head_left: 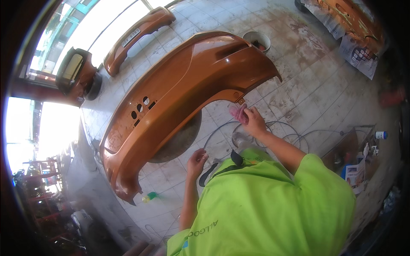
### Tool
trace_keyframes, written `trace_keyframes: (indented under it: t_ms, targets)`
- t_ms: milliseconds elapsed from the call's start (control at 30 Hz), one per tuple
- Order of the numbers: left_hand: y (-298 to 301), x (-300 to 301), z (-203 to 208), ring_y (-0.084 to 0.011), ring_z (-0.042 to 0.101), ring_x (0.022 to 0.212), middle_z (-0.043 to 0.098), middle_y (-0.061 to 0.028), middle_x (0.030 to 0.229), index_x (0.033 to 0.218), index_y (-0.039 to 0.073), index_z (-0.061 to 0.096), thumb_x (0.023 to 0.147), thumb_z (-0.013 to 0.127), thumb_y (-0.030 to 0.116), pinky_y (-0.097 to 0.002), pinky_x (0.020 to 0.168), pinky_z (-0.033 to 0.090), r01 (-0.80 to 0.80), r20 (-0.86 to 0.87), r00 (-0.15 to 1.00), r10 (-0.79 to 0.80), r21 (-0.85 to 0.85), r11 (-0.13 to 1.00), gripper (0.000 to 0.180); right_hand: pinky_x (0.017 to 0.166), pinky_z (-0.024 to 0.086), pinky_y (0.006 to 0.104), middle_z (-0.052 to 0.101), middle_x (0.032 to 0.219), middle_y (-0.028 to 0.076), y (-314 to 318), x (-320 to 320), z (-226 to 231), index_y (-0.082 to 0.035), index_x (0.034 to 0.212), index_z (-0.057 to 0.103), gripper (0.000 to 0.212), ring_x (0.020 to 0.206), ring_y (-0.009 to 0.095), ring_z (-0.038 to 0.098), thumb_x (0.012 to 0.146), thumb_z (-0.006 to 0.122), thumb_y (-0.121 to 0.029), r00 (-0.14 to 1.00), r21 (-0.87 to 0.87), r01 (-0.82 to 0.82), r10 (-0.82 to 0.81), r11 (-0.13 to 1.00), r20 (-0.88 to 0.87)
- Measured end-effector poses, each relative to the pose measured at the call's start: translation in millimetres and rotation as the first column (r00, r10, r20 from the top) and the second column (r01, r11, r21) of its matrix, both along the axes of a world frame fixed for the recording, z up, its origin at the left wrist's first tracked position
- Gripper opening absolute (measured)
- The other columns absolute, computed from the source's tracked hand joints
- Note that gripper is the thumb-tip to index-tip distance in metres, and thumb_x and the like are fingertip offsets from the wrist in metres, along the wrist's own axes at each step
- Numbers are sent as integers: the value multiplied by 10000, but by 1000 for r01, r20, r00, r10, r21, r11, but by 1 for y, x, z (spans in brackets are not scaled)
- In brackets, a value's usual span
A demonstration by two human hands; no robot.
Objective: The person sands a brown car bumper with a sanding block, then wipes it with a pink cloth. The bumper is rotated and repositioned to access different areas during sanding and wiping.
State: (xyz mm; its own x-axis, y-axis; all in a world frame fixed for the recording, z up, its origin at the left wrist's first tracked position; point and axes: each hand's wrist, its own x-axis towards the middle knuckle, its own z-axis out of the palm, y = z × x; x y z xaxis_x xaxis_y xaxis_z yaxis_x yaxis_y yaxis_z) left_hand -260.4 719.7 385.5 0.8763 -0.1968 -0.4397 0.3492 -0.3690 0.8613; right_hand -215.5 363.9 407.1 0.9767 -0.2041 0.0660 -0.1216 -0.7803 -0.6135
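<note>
A large orange-brown car bumper (171,89) stretches diagonally in front of me, glossy, with several small cutouts toward its left part. Just off its right lower corner, my right hand (255,122) grips a crumpled pink cloth (238,114). The cloth is close to a small tab on the bumper's edge; whether they touch I cannot tell. My left hand (196,162) hangs in front of my body, apart from the bumper. Its fingers are curled in toward the thumb, and what they hold, if anything, is too small to make out.
Beneath the bumper shows a round drum-like support (181,143). A bucket (258,40) stands behind its right end. A thin hose (294,130) loops over the tiled floor at right. Another bumper (139,36) lies far left; a paper-masked orange panel (354,21) is far right.
</note>
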Motion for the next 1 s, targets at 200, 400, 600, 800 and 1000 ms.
trace_keyframes:
  t_ms: [200, 400, 600, 800, 1000]
  targets:
    - [-77, 43, 57, -412, 675, 1154, 710, -222, 1216, 1515, 25, 394, 718, 918, 236, -476, 961, 546, 180, 702, 618, -354, 312, 933, 977, 877, 525, 405, 617, 1022, 150, 101, -22, 61, -65, 1238, 480, 585, 952, 333, 652, 762, 818, -102, 980, 593, -179, 198, 785, 33]
    - [-45, 39, 89, -446, 697, 982, 717, -205, 1048, 1317, 79, 580, 740, 788, 58, -478, 834, 572, 160, 578, 785, -223, 160, 974, 613, 931, 538, 314, 643, 1156, 125, 98, -16, 63, -139, 1461, 477, 714, 1002, 181, 666, 808, 683, 63, 994, 649, -92, 109, 755, 13]
    - [-10, 21, 137, -376, 672, 999, 667, -136, 1039, 1118, 79, 684, 688, 701, -24, -415, 881, 559, 276, 661, 715, -229, 34, 961, 442, 1163, 422, 427, 501, 1499, 171, 97, -59, 90, -147, 1576, 390, 930, 1377, 352, 524, 786, 871, -239, 933, 286, -359, 354, 889, 68]
    - [5, 9, 132, -237, 471, 1373, 434, -153, 1546, 1168, 48, 580, 770, 588, 93, -428, 1183, 327, 132, 342, 928, 149, -675, 726, 401, 1083, 501, 442, 593, 1399, 159, 204, -70, 136, -115, 1526, 428, 861, 1261, 281, 613, 797, 879, -194, 846, 849, -198, 523, 490, -106]
    - [132, -16, 130, -340, 351, 1535, 345, -191, 1661, 1569, 137, 360, 725, 920, 243, -498, 1232, 307, 343, 374, 888, -269, -150, 927, 1018, 818, 581, 401, 716, 1063, 91, 211, -56, 173, -97, 1185, 649, 413, 982, 215, 726, 792, 737, -7, 769, 483, -410, 578, 774, -273]
